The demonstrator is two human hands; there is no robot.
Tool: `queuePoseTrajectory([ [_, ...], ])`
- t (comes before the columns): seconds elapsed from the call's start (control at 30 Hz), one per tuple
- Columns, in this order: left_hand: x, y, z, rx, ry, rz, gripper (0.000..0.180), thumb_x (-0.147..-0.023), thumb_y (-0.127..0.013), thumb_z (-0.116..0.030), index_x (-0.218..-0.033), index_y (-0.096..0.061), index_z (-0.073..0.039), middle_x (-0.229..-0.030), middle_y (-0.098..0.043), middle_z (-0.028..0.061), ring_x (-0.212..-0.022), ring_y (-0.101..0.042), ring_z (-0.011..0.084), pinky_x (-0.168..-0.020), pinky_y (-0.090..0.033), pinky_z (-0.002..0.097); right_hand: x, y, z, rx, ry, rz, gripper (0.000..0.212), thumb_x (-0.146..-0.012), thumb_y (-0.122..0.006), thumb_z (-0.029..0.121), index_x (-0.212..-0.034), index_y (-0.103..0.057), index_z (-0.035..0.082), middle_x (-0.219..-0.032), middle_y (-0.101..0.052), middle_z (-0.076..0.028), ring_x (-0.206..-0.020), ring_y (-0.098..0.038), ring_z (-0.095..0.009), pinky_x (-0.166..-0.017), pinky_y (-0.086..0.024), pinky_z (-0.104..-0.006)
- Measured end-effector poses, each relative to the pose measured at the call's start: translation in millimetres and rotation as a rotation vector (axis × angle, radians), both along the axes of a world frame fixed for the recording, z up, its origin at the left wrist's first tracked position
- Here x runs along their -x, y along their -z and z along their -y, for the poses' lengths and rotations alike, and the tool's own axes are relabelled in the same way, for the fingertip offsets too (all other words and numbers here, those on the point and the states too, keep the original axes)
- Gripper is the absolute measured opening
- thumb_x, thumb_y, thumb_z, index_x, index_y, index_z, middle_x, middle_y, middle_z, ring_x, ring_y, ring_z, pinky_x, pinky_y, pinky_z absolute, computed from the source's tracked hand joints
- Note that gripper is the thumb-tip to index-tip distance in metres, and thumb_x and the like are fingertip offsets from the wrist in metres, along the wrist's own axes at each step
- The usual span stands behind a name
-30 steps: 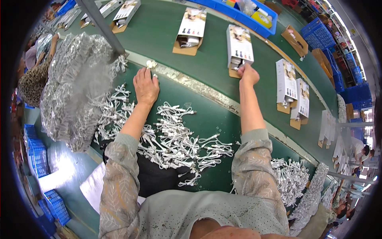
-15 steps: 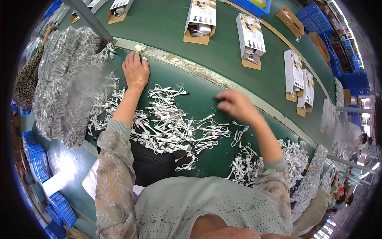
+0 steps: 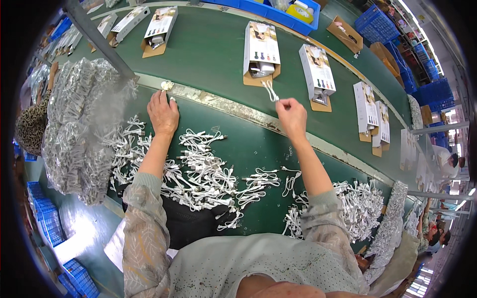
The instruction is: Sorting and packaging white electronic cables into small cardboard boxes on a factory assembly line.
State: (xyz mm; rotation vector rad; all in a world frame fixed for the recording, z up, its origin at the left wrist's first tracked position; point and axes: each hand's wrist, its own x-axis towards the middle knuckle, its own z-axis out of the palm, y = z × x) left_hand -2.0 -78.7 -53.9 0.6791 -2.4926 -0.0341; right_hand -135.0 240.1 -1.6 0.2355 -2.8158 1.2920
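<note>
My right hand (image 3: 291,116) reaches over the green belt, its fingers pinched on a looped white USB cable (image 3: 270,92). The cable's far end meets the open flap of a white printed box (image 3: 262,48), where a pale device shows inside. Fairly flat on the green table, my left hand (image 3: 164,113) has its fingers stretched toward the rail, close to a small cream-coloured lump (image 3: 167,85). Between my forearms spreads a loose pile of white cables (image 3: 206,171). Another pile of cables (image 3: 357,206) lies by my right forearm.
A worn metal rail (image 3: 223,106) divides table and belt. More open boxes (image 3: 318,72) stand along the belt. Bulky clear plastic bags of cables (image 3: 74,134) are stacked at left, beside a grey post (image 3: 99,39). A blue crate (image 3: 283,14) sits beyond the belt.
My right hand has moved forward from above the table to the belt, and a cable now shows in its fingers. My left hand stays by the rail. The view has shifted.
</note>
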Motion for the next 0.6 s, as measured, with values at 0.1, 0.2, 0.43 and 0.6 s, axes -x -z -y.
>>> queuePoseTrajectory([
  [0.1, -2, 1, 1, -0.003, -0.015, 0.008, 0.038, -0.081, -0.055, -0.018, -0.115, -0.051, -0.002, -0.120, -0.051, 0.0137, -0.116, -0.045, 0.0294, -0.098, -0.033, 0.0427, 33, 16, 23, -0.043, 0.041, -0.116, 0.018, -0.073, -0.059, 0.019, -0.071, -0.065, 0.003, -0.070, -0.064, -0.016, -0.069, -0.063, -0.033, -0.067, -0.049, -0.0412],
  [0.2, 5, 5, -3, 0.012, 0.005, 0.004, 0.039, -0.080, -0.055, -0.018, -0.115, -0.050, -0.002, -0.119, -0.051, 0.0134, -0.116, -0.045, 0.0293, -0.098, -0.033, 0.0427, 71, 28, 33, -0.106, 0.067, -0.240, 0.023, -0.074, -0.061, 0.025, -0.070, -0.066, 0.003, -0.072, -0.064, -0.018, -0.071, -0.063, -0.036, -0.067, -0.049, -0.0432],
  [0.43, 3, 1, 8, 0.061, 0.005, -0.014, 0.035, -0.080, -0.057, -0.019, -0.111, -0.054, -0.002, -0.116, -0.053, 0.0143, -0.112, -0.048, 0.0299, -0.093, -0.037, 0.0425, 31, -15, 8, -0.276, -0.540, 0.003, 0.017, -0.077, -0.060, 0.021, -0.072, -0.065, 0.006, -0.075, -0.064, -0.016, -0.075, -0.061, -0.036, -0.070, -0.048, -0.0435],
  [0.6, 5, 4, 5, 0.067, 0.019, -0.018, 0.035, -0.080, -0.057, -0.020, -0.110, -0.055, -0.001, -0.117, -0.054, 0.0146, -0.112, -0.049, 0.0295, -0.093, -0.038, 0.0422, -65, -30, -71, -0.393, -0.875, 0.122, 0.016, -0.074, -0.063, 0.014, -0.089, -0.064, 0.007, -0.089, -0.060, -0.011, -0.090, -0.057, -0.030, -0.079, -0.047, -0.0402],
])
